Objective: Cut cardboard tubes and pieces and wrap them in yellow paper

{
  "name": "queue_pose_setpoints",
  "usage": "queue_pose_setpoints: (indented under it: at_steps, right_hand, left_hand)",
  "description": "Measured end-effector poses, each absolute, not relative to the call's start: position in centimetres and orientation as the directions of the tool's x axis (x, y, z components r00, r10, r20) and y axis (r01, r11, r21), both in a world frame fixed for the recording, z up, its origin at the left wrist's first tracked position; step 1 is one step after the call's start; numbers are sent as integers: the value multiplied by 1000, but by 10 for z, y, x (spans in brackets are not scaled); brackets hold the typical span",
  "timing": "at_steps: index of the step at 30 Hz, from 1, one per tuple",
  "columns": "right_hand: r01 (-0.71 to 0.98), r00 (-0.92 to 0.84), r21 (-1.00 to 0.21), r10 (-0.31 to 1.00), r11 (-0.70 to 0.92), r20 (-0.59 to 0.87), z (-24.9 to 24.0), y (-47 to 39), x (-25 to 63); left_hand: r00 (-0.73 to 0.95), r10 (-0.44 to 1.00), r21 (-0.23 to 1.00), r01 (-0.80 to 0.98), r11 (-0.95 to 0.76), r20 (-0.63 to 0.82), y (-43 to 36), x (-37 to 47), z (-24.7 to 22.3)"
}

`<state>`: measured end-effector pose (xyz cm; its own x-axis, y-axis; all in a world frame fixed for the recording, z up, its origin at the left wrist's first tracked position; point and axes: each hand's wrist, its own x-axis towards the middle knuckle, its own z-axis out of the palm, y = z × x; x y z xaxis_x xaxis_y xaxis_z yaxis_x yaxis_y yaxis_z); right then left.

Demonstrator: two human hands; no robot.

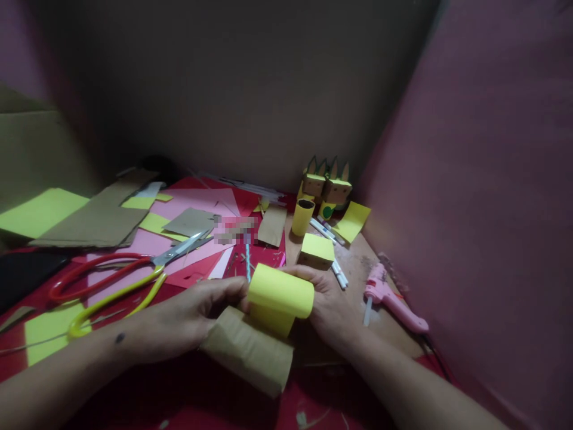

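Observation:
Between my hands is a curled strip of yellow paper, its upper part rolled over and its lower end hanging down. My left hand has its fingers closed at the strip's left edge, and a brown cardboard roll lies against it, below the paper. My right hand is closed round the right end of the yellow curl, its fingertips partly hidden behind the paper. Just beyond my right hand sits a small box with a yellow top and brown side.
Large scissors with red and yellow handles lie open at the left, among paper and cardboard. A yellow tube, eared box figures and markers stand or lie beyond. A pink glue gun rests at the right.

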<state>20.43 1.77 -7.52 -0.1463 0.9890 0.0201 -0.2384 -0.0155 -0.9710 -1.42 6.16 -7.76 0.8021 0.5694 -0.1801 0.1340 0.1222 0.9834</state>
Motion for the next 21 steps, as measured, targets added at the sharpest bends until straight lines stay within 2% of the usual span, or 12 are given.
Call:
queue_pose_setpoints:
  at_steps: [3, 6, 9, 11, 12, 16, 21]
  right_hand:
    - [-188, -164, -980, 986, -65, -34, -72, 15, 208]
    - [-187, -54, -982, 998, 0, 11, -66, 17, 217]
    - [-161, 260, -972, 957, 174, 128, -48, 32, 242]
    - [-60, 545, -958, 813, 280, 204, -35, 48, 268]
    - [-35, 593, -956, 776, 290, 214, -30, 57, 283]
    - [46, 693, -972, 693, 231, 197, -30, 88, 336]
    - [192, 681, -979, 710, 63, 179, -49, 97, 363]
  left_hand:
    - [804, 560, 978, 128, 163, -199, 60, -16, -73]
    - [766, 600, 973, 160, 169, -230, 61, -18, -72]
    - [731, 640, 972, 190, 141, -236, 65, -18, -76]
    - [721, 653, 972, 197, 128, -232, 67, -18, -79]
    - [714, 659, 971, 202, 130, -236, 68, -17, -81]
    - [679, 686, 962, 240, 132, -263, 68, -16, -82]
    - [654, 712, 964, 227, 136, -254, 70, -15, -84]
